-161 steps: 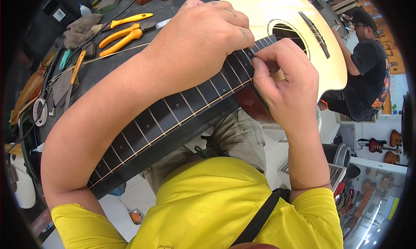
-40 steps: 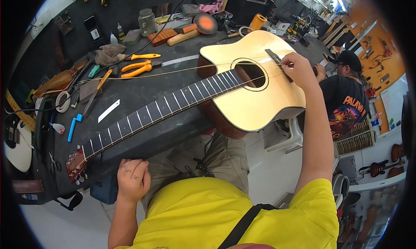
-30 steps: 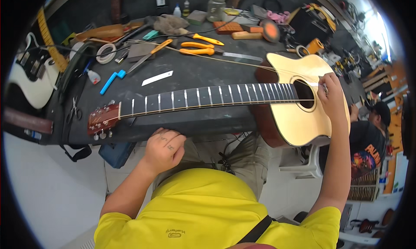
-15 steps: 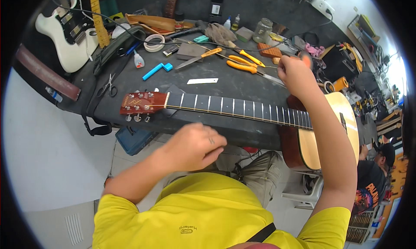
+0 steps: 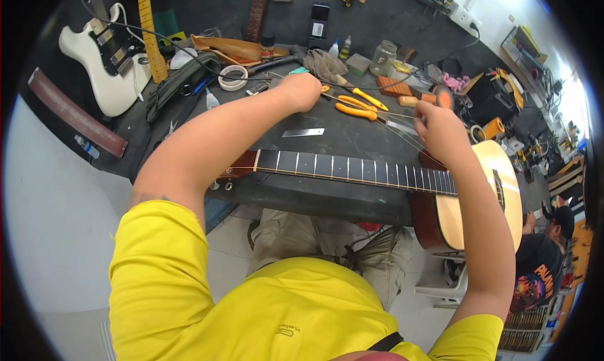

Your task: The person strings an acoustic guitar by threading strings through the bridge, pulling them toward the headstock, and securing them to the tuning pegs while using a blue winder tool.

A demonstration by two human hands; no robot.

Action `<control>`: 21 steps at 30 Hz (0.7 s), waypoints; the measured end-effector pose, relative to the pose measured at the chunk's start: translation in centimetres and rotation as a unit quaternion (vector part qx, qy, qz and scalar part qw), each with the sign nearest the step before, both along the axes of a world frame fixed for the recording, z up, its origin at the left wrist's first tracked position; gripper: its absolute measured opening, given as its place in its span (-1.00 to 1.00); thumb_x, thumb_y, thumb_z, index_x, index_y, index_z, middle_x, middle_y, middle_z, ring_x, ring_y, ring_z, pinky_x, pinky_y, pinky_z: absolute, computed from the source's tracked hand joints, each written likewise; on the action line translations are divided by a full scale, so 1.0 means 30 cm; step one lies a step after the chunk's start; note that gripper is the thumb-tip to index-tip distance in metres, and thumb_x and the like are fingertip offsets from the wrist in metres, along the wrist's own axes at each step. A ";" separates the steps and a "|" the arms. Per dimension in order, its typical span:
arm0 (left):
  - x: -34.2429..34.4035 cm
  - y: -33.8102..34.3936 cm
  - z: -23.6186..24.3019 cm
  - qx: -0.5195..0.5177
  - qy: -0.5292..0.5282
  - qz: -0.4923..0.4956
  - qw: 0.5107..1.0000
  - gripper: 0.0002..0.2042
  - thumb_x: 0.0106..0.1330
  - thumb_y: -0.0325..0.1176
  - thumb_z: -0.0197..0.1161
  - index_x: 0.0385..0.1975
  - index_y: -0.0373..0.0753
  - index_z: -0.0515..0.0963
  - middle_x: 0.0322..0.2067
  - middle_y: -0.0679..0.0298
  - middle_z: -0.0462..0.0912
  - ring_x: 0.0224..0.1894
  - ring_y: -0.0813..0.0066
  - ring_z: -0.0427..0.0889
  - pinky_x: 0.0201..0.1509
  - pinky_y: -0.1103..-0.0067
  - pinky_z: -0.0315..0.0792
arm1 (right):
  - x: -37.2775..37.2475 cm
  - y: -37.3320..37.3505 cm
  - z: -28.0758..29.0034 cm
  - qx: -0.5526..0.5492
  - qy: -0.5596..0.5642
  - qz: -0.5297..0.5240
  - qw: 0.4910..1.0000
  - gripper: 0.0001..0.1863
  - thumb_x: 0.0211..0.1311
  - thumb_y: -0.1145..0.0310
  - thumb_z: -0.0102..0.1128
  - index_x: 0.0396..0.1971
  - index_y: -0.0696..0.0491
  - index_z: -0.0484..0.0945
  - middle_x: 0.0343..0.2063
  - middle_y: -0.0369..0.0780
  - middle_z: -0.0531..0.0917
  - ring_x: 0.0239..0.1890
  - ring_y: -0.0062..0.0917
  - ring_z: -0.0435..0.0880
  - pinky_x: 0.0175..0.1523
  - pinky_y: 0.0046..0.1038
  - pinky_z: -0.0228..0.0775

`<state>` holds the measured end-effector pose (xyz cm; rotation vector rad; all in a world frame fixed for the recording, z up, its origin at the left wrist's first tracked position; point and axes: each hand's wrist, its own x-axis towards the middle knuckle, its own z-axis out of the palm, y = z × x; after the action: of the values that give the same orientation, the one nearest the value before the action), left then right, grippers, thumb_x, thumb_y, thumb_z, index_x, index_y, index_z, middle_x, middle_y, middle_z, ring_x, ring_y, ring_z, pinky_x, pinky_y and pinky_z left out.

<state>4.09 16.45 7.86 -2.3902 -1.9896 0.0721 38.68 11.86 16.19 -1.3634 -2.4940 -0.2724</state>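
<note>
My left hand [image 5: 301, 92] reaches over the dark bench to the loose guitar strings [image 5: 351, 104] beside a yellow-handled tool; the back of the hand hides its fingers. My right hand [image 5: 436, 129] is closed on a string above the acoustic guitar's [image 5: 478, 215] upper edge. The guitar lies along the bench's front, its fretted neck [image 5: 345, 172] pointing left and its headstock partly behind my left forearm. Orange-handled pliers [image 5: 354, 111] and a flat steel rule [image 5: 303, 132] lie between neck and hands.
A white electric guitar [image 5: 106, 70] and curved strip [image 5: 77, 112] sit at left. Tape [image 5: 233, 72], a glass jar [image 5: 383, 56], blocks and cables crowd the back of the bench [image 5: 264, 191]. A co-worker [image 5: 538, 266] sits at right, by a white chair [image 5: 440, 292].
My left hand has risen from below the neck and moved forward to the strings. My right hand left the guitar's bridge area for the upper edge, drawing string with it. The view has shifted.
</note>
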 end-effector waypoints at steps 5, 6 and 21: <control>-0.064 -0.136 0.107 -0.023 0.045 -0.038 0.998 -0.75 0.39 -0.36 0.40 0.00 -0.24 0.83 -0.02 -0.01 0.86 0.09 -0.02 0.85 0.17 0.16 0.71 | 0.125 -0.068 0.056 -0.007 0.006 -0.046 0.999 -0.85 0.37 0.34 0.26 -0.20 0.09 0.67 -0.37 0.03 0.77 -0.19 0.06 0.80 -0.05 0.02 0.61; -0.094 -0.168 0.119 -0.063 0.042 -0.057 0.996 -0.76 0.38 -0.35 0.41 -0.02 -0.21 0.84 -0.03 0.00 0.86 0.07 -0.02 0.85 0.16 0.17 0.71 | 0.147 -0.091 0.077 -0.010 0.008 -0.048 0.999 -0.85 0.37 0.34 0.26 -0.20 0.09 0.67 -0.37 0.03 0.77 -0.19 0.06 0.80 -0.05 0.02 0.61; -0.032 -0.021 -0.016 0.169 -0.173 -0.187 0.952 -0.47 0.44 -0.43 0.44 0.40 -0.21 0.53 0.36 0.04 0.56 0.39 -0.05 0.57 0.51 0.20 0.48 | 0.331 -0.418 0.240 0.001 0.173 -0.068 0.983 -0.95 0.54 0.52 0.24 -0.15 0.18 0.58 -0.59 -0.32 0.35 -0.50 -0.69 0.24 -0.38 -0.46 0.09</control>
<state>3.12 15.81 7.39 -2.6139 -1.4478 -0.6796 48.62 -0.68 23.39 -1.4426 -2.1205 -0.0579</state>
